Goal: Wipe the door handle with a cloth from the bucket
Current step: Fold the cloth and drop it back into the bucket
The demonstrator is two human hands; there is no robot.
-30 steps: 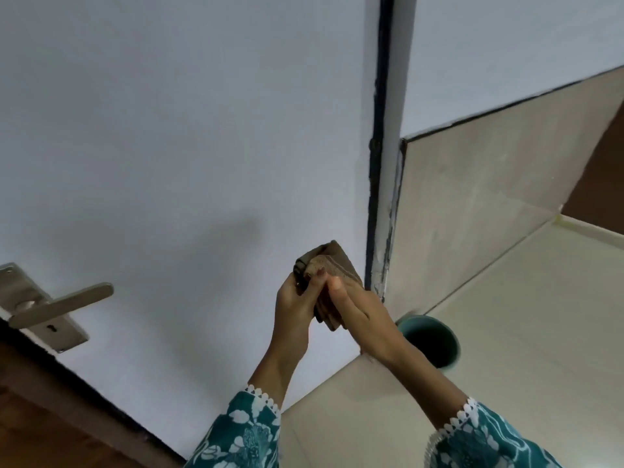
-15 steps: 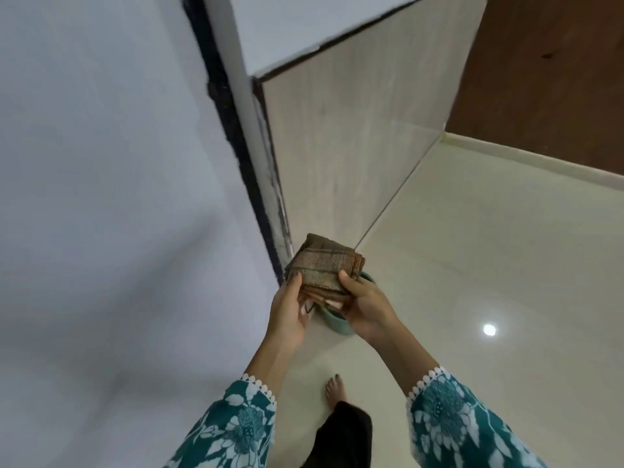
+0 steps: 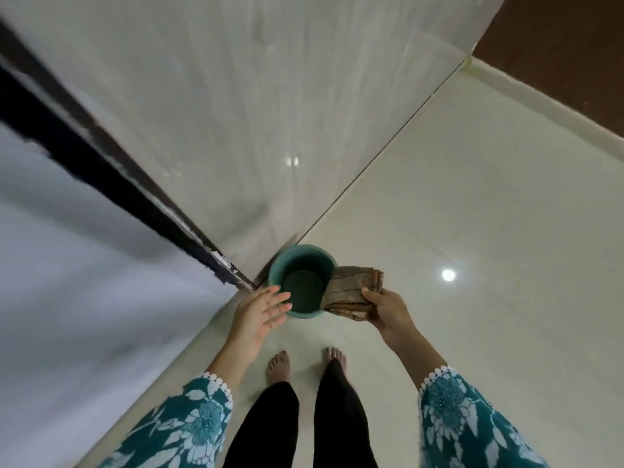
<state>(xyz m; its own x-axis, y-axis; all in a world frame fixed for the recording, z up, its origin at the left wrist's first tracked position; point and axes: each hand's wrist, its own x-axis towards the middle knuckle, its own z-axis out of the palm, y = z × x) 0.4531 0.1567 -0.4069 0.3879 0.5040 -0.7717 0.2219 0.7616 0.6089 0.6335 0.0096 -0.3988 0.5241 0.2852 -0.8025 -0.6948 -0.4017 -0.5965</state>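
A teal bucket (image 3: 296,258) stands on the floor in the corner where the door frame meets the tiled wall. I see nothing inside it. My right hand (image 3: 388,310) grips a folded brown cloth (image 3: 351,292) just to the right of the bucket's rim. My left hand (image 3: 261,310) hovers with spread fingers by the bucket's left side, holding nothing. The door handle is out of view.
The white door (image 3: 67,298) fills the left, edged by a dark frame strip (image 3: 128,194). A glossy tiled wall (image 3: 270,113) rises behind the bucket. My bare feet (image 3: 305,361) stand on the cream floor (image 3: 472,248) just below the bucket. A brown surface (image 3: 557,45) shows at top right.
My view has tilted down from the door to the floor and the handle has left it. The left hand let go of the cloth; the right hand lowered it beside the bucket.
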